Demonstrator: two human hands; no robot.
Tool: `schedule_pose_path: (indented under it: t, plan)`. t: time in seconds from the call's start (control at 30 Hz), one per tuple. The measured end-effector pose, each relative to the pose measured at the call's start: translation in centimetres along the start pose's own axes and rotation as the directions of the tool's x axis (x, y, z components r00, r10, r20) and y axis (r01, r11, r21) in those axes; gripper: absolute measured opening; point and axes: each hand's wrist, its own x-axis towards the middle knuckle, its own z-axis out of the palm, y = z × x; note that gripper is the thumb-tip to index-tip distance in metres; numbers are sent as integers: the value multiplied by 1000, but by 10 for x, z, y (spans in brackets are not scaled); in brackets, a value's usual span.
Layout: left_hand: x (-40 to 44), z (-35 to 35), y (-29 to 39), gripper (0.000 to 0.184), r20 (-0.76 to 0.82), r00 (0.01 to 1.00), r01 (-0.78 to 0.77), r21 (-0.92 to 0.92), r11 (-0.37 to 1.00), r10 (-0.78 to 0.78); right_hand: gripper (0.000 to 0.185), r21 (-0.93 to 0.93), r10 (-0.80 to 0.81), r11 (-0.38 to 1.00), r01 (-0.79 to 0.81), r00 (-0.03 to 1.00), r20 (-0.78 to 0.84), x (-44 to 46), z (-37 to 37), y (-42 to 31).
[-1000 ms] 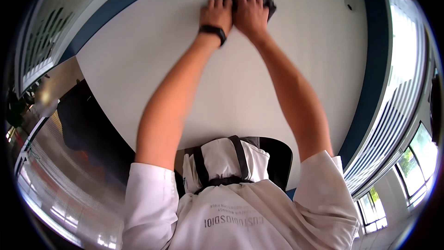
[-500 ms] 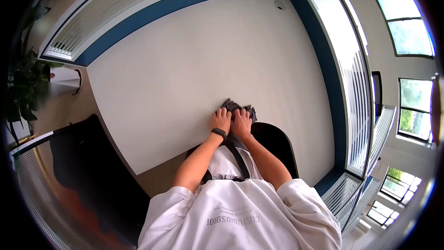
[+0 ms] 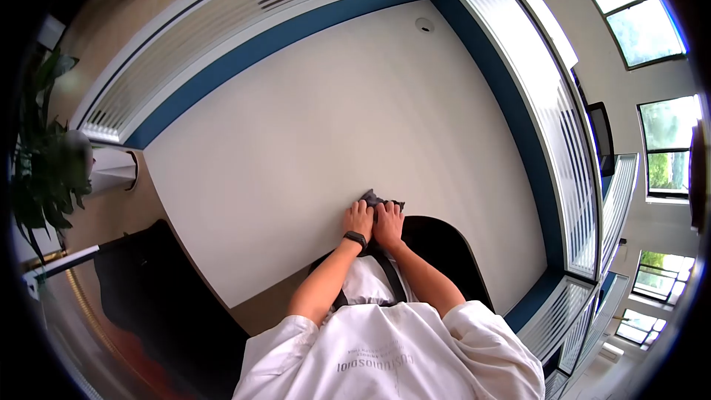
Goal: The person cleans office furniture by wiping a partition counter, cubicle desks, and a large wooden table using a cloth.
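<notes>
A crumpled dark grey cloth (image 3: pixel 372 197) lies on the white desk (image 3: pixel 311 133), close to its front edge. My left hand (image 3: pixel 358 218), with a black watch on its wrist, presses on the cloth's left part with fingers curled over it. Right beside it, my right hand (image 3: pixel 388 226) grips the cloth's right part, fingers also bent. Only the cloth's far, ragged edge shows beyond my fingertips; the rest is hidden beneath both hands.
Blue-edged partitions (image 3: pixel 511 111) with striped glass border the desk's far and right sides. A round cable grommet (image 3: pixel 424 24) sits in the far corner. Behind my right arm is a black chair (image 3: pixel 444 248). A plant (image 3: pixel 44 163) and a white bin (image 3: pixel 111 170) stand at left.
The view has tilted, so desk and hands appear lower. Less of the cloth shows past my fingers, and it looks more bunched. Both hands stay on it.
</notes>
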Motion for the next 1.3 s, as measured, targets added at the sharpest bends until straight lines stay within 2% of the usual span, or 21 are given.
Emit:
schedule_pose_path:
  t: [0.07, 0.17, 0.33, 0.47, 0.6, 0.67, 0.7, 0.73, 0.8, 0.83, 0.87, 0.93, 1.0, 1.07, 1.1, 1.13, 1.17, 1.2, 1.23, 1.27, 1.3]
  plan:
    - [16, -3, -2, 8, 7, 1000, -5, 4, 1000, 5, 20, 30, 19, 999, -20, 999, 33, 14, -6, -2]
    - [48, -10, -4, 8, -6, 1000, -12, 27, 1000, 12, 20, 69, -16, 997, 20, 999, -50, 48, -17, -1]
    - [139, -35, -20, 12, -8, 999, 51, 24, 998, -51, 23, 117, -85, 989, 92, 995, -58, 144, -34, 2]
    - [197, -62, -54, 17, -39, 982, 183, -31, 983, -185, 19, 153, -263, 949, 274, 961, -92, 227, -49, -23]
    - [246, -86, -102, 32, -151, 939, 303, -61, 951, -309, 14, 228, -422, 861, 455, 888, -182, 316, -59, -68]
    - [267, -98, -128, 38, -185, 926, 329, -30, 944, -329, 16, 260, -513, 795, 548, 836, -194, 354, -57, -90]
    - [272, -104, -134, 40, -164, 908, 390, 2, 921, -385, 17, 269, -536, 775, 572, 820, -201, 365, -55, -99]
    - [280, -104, -149, 36, -215, 911, 368, 34, 929, -353, 17, 279, -557, 754, 594, 804, -208, 380, -55, -108]
    - [303, -115, -161, 31, -209, 877, 430, -55, 901, -432, 16, 286, -604, 710, 643, 766, -221, 416, -70, -108]
    - [314, -125, -163, 29, -166, 880, 437, -83, 895, -445, 14, 267, -597, 678, 685, 725, -344, 436, -67, -106]
    - [323, -132, -164, 27, -122, 879, 449, -112, 887, -461, 12, 268, -600, 672, 691, 719, -350, 455, -67, -100]
    - [340, -142, -174, 25, 36, 889, 443, -322, 837, -457, 7, 242, -582, 645, 725, 671, -458, 488, -74, -82]
    - [367, -149, -160, 22, 67, 940, 336, -324, 884, -333, 10, 213, -553, 670, 712, 669, -497, 517, -85, -57]
    - [392, -143, -126, 22, 98, 969, 248, -293, 923, -228, 16, 93, -486, 764, 638, 664, -569, 547, -97, -16]
    - [402, -138, -109, 22, 121, 982, 166, -189, 968, -145, 20, 133, -424, 802, 582, 711, -561, 560, -107, 13]
    - [406, -136, -89, 23, 150, 987, 79, -85, 993, -65, 19, 159, -406, 832, 531, 780, -476, 571, -113, 41]
    - [407, -138, -62, 24, 199, 972, 132, -37, 990, -123, 23, 145, -368, 867, 476, 810, -457, 586, -117, 70]
    - [408, -139, -43, 25, 239, 955, 180, 8, 984, -177, 21, 62, -346, 896, 440, 778, -525, 567, -160, 105]
    - [405, -137, -37, 25, 235, 957, 177, 1, 984, -173, 30, 50, -211, 961, 271, 841, -498, 563, -167, 131]
    - [398, -133, -35, 25, 265, 949, 186, -24, 982, -173, 22, -2, -286, 941, 338, 793, -537, 557, -168, 157]
    - [390, -131, -35, 26, 292, 940, 197, -47, 979, -175, 25, -20, -304, 938, 346, 792, -529, 544, -162, 175]
